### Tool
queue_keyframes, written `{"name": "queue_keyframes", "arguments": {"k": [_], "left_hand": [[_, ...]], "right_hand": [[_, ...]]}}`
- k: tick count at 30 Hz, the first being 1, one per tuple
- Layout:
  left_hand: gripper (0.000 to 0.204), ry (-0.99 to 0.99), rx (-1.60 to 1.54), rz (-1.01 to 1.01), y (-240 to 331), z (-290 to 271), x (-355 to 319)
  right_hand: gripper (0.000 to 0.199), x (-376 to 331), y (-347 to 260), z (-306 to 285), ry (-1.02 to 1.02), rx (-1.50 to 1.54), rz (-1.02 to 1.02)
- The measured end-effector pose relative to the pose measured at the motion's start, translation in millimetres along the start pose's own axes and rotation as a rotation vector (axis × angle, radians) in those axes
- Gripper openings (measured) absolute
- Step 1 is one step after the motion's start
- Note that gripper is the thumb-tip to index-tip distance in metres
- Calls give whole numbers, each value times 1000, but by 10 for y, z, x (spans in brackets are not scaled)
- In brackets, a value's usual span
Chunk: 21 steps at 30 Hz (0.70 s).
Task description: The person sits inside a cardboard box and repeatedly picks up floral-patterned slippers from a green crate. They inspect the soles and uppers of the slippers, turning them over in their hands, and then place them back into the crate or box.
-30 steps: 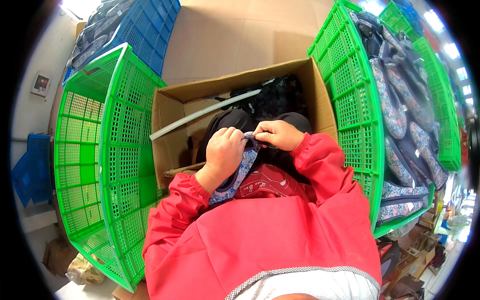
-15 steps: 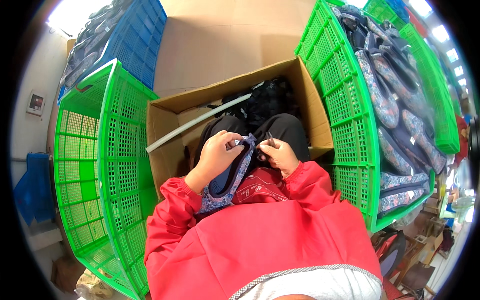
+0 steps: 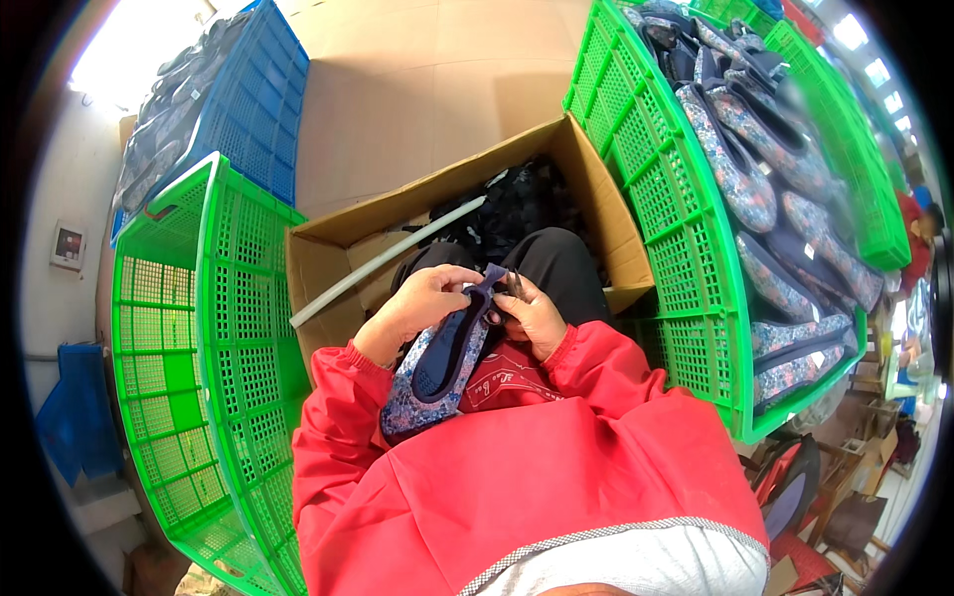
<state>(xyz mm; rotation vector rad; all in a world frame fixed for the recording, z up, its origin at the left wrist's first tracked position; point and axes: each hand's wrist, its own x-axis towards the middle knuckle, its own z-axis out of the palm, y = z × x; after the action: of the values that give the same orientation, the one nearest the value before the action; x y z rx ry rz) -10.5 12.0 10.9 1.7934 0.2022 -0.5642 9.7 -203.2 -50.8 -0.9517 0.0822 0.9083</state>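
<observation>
Here my left hand (image 3: 425, 303) is clenched around the toe end of a slipper (image 3: 440, 370), thumb and fingers pinching its dark blue rim. My right hand (image 3: 532, 316) grips the same end from the other side, and a small dark tool shows between its fingers; I cannot tell what kind it is. The slipper has a flowered blue outside and a plain navy lining, and it lies tilted over my lap, heel toward my chest, toe up between both hands. My red sleeves (image 3: 338, 417) frame it on either side.

Just beyond my hands stands an open cardboard box (image 3: 318, 268), with my dark trousers (image 3: 556, 263) at its near edge and a heap of dark cloth pieces (image 3: 522, 199) toward its far corner. A pale strip (image 3: 388, 263) lies slanted across the box's left side. A green crate (image 3: 189, 377) touches the box on my left, tipped on its side. Another green crate (image 3: 686, 258) stands on my right, filled with more flowered slippers (image 3: 745, 169). A blue crate (image 3: 238, 119) sits behind the left one.
</observation>
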Motion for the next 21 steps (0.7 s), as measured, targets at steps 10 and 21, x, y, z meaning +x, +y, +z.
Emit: {"name": "queue_keyframes", "arguments": {"k": [10,21], "left_hand": [[18,190,38,340,-221,272,368],[21,183,203,477,-161,479,303]], "right_hand": [[46,-32,23,-23,-74,-34,-96],[39,399,459,-564,64,8,26]]}}
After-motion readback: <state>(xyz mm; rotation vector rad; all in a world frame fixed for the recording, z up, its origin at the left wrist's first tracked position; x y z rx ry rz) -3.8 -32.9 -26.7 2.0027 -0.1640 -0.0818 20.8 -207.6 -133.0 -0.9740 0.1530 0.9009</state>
